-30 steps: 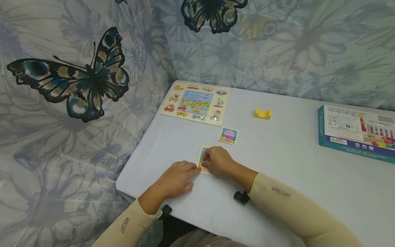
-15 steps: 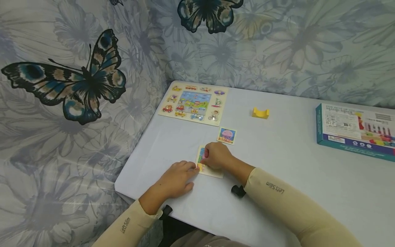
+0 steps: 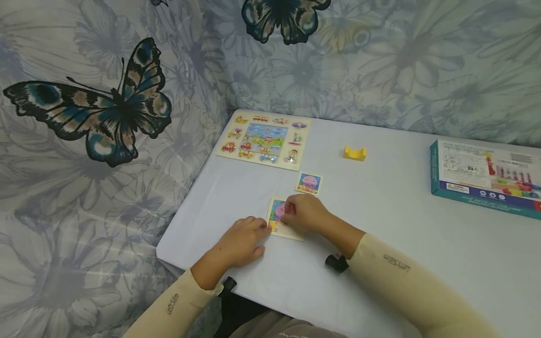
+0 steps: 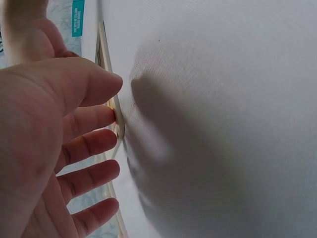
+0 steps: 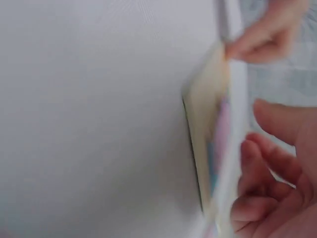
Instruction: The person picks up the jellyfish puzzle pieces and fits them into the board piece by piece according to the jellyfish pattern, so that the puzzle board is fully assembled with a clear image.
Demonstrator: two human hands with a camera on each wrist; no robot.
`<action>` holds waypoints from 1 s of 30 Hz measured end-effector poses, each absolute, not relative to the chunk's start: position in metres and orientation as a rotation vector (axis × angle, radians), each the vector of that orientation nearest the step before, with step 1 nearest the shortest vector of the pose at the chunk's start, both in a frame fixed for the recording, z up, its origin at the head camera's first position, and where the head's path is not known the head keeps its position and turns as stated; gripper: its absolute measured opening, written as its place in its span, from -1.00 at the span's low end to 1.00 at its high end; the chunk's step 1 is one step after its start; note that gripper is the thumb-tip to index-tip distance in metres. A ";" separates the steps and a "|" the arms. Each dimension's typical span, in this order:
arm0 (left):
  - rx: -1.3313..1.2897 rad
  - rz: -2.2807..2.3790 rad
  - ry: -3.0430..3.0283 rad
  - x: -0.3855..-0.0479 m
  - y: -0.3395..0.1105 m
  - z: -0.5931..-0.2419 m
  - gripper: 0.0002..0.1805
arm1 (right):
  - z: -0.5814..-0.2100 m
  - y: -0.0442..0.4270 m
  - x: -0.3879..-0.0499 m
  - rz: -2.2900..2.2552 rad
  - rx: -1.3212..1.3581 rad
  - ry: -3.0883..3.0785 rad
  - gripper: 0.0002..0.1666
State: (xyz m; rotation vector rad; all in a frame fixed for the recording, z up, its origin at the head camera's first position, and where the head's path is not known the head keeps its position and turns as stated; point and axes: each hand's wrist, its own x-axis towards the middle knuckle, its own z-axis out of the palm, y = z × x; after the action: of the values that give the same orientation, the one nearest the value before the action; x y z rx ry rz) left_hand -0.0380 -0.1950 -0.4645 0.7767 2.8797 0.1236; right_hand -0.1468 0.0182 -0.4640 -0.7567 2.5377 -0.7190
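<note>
A small square wooden puzzle board (image 3: 288, 231) lies on the white table, with a pink-and-blue picture on its left part and bare wood at its lower right. My left hand (image 3: 246, 240) rests beside it, fingertips touching its lower left corner; the left wrist view shows those fingers loosely extended. Over the board's right part is my right hand (image 3: 307, 213), covering some of it. In the right wrist view, thumb and index fingertips (image 5: 249, 148) are apart, with nothing seen between them. A small jellyfish picture card (image 3: 309, 183) lies just beyond the board.
A larger puzzle board (image 3: 291, 162) with vehicle pictures lies at the table's back left corner. A yellow curved block (image 3: 354, 153) stands farther right. On the right is a flat teal-edged toy box (image 3: 486, 173). Patterned walls (image 3: 380, 70) border the table's back and left.
My right hand has shifted slightly right, uncovering more of the pink picture on the small board. The left hand stays at the board's corner.
</note>
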 end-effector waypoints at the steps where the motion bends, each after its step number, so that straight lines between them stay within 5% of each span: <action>1: 0.779 0.120 2.880 -0.039 -0.194 -0.465 -0.51 | -0.459 0.029 -0.145 -0.693 -0.776 2.542 -0.76; 9: 0.731 0.106 2.896 -0.035 -0.196 -0.472 -0.46 | -0.449 0.121 -0.111 -0.374 -0.785 2.610 -0.41; 17: 0.763 0.126 2.883 -0.031 -0.193 -0.472 -0.41 | -0.467 0.153 -0.070 -0.559 -0.818 2.763 -0.69; 30: 0.690 0.168 2.829 -0.032 -0.189 -0.470 -0.39 | -0.474 0.148 -0.060 -0.630 -0.926 2.812 -0.67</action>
State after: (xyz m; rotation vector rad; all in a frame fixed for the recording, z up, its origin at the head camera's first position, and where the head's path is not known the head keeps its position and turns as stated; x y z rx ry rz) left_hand -0.0316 -0.1893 -0.4704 0.6900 2.8285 0.1678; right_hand -0.0596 0.1483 -0.4744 -0.9261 2.8125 -0.6301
